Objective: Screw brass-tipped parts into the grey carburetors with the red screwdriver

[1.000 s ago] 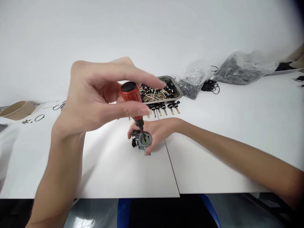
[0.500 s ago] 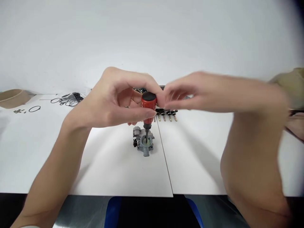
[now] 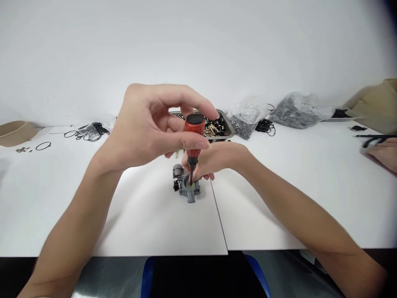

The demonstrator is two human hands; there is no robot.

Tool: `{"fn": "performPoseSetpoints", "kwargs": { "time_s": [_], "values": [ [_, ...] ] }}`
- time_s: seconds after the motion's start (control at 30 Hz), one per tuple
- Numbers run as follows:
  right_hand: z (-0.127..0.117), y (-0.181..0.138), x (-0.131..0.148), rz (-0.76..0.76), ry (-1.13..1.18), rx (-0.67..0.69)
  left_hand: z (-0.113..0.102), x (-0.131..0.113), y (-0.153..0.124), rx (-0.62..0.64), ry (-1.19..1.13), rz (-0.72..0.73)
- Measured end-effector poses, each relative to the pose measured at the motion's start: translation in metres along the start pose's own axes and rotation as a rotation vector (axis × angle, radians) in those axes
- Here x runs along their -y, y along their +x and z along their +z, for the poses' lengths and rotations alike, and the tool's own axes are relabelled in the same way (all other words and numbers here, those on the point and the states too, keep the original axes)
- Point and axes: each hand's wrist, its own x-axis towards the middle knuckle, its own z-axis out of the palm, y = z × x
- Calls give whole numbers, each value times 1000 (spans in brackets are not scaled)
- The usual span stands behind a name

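Observation:
My left hand (image 3: 161, 128) is closed round the red handle of a screwdriver (image 3: 194, 140), thumb across its front and index finger raised near its black cap. Upright, the screwdriver points down into the round opening of a grey metal carburetor (image 3: 191, 196). The carburetor rests on the white table, with a black fitting on its left side. Behind the screwdriver, my right hand (image 3: 214, 159) reaches in from the right and is closed at the carburetor, fingertips beside the screwdriver's shaft. The handle partly hides those fingers.
A metal tray (image 3: 228, 124) of brass and black parts stands behind my hands. Plastic bags of small parts (image 3: 294, 111) lie to the right, black rings (image 3: 93, 131) and a tan bowl (image 3: 17, 131) to the left. Another person's hand (image 3: 384, 153) is at the right edge.
My right hand has moved from beside the screwdriver's handle down to the carburetor. The index finger of my left hand has lifted from the handle. The tray has come into view.

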Motion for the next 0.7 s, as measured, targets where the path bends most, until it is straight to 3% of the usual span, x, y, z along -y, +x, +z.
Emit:
{"fn": "performPoseSetpoints", "kwargs": {
  "time_s": [0.23,0.4,0.7],
  "values": [
    [0,3,-1,-67,32,11,2,-1,-2,-18,-55,-30],
    [2,1,-1,-92,31,-7,-2,1,-6,67,-67,-70],
    [3,3,0,-45,-52,-26,4,1,3,148,-87,79]
  ]
}}
